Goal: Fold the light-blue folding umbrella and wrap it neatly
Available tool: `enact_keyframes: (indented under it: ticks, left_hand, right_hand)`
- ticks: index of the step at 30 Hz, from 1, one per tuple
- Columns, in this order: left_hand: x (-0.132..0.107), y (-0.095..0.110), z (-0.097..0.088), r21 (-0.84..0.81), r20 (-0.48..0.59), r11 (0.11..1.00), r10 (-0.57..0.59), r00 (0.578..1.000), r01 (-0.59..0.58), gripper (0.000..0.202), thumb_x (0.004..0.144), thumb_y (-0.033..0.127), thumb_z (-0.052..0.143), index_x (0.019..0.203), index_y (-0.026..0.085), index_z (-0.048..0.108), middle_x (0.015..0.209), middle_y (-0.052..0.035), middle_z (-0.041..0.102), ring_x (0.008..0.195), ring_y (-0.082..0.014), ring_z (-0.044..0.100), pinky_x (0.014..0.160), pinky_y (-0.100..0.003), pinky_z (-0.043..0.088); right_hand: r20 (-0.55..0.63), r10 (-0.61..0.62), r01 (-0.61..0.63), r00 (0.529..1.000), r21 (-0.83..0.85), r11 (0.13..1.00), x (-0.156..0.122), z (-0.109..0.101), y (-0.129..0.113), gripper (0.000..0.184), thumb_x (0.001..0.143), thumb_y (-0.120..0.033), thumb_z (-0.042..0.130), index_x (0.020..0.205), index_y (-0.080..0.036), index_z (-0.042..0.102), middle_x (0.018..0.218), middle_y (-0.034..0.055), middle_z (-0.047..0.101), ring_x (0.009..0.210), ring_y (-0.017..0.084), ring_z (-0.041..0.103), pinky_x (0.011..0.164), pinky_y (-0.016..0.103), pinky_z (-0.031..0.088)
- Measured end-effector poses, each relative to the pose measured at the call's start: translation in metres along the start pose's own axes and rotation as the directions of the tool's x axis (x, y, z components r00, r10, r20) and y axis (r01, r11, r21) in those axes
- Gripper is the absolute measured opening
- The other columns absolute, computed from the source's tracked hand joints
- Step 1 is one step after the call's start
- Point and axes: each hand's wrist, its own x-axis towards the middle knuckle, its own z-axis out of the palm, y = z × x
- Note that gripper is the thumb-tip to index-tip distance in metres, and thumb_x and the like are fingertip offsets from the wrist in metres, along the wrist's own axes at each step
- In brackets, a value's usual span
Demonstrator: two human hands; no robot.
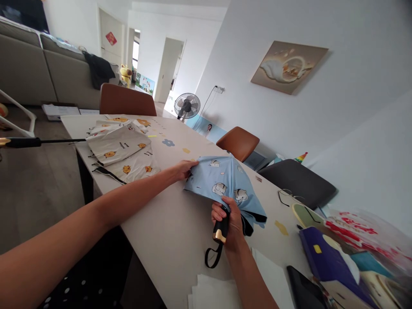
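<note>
A blue folding umbrella point(222, 174) with white cartoon animals on its loose canopy is held over the table. My right hand point(229, 219) wraps round its black handle point(220, 229), which has a gold-coloured end and a black wrist strap hanging down. At the canopy's left edge, my left hand point(185, 168) pinches the fabric between closed fingers. To the left of that hand lies a second umbrella point(124, 150), cream with orange cartoon faces, its canopy partly spread. Its black shaft and handle point(22, 142) stick out past the table's left edge.
The white table point(154, 231) carries papers point(214, 292), a dark phone-like device point(305, 287), eyeglasses point(291, 195), a purple box point(325, 257) and a plastic bag point(370, 231) on the right. Chairs point(127, 99) stand around it. A fan point(187, 106) is beyond the far end.
</note>
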Motion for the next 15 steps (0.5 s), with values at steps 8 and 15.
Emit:
enact_keyframes:
  ticks: [8,15]
  left_hand:
    - [0.005,0.001,-0.003,-0.021,-0.022,0.998,0.058,0.998,-0.058,0.017,0.062,0.026,0.07,0.069,0.015,0.059,0.06,0.0011,0.058,0.052,-0.0105,0.052,0.052,-0.023,0.041]
    - [0.001,0.001,-0.003,0.04,-0.112,0.994,0.104,0.988,-0.1,0.018,0.066,0.033,0.067,0.076,0.018,0.061,0.068,-0.0016,0.063,0.058,-0.0139,0.055,0.054,-0.026,0.044]
  right_hand:
    - [0.075,-0.02,0.021,0.997,-0.013,1.0,0.006,-0.005,0.009,0.026,0.068,-0.032,0.059,0.058,-0.019,0.039,0.04,-0.0095,0.028,0.032,0.003,0.026,0.031,0.015,0.029]
    - [0.069,-0.034,0.035,0.997,-0.006,0.999,0.008,-0.001,0.018,0.022,0.066,-0.027,0.059,0.058,-0.019,0.039,0.043,-0.0075,0.036,0.031,0.003,0.027,0.027,0.015,0.027]
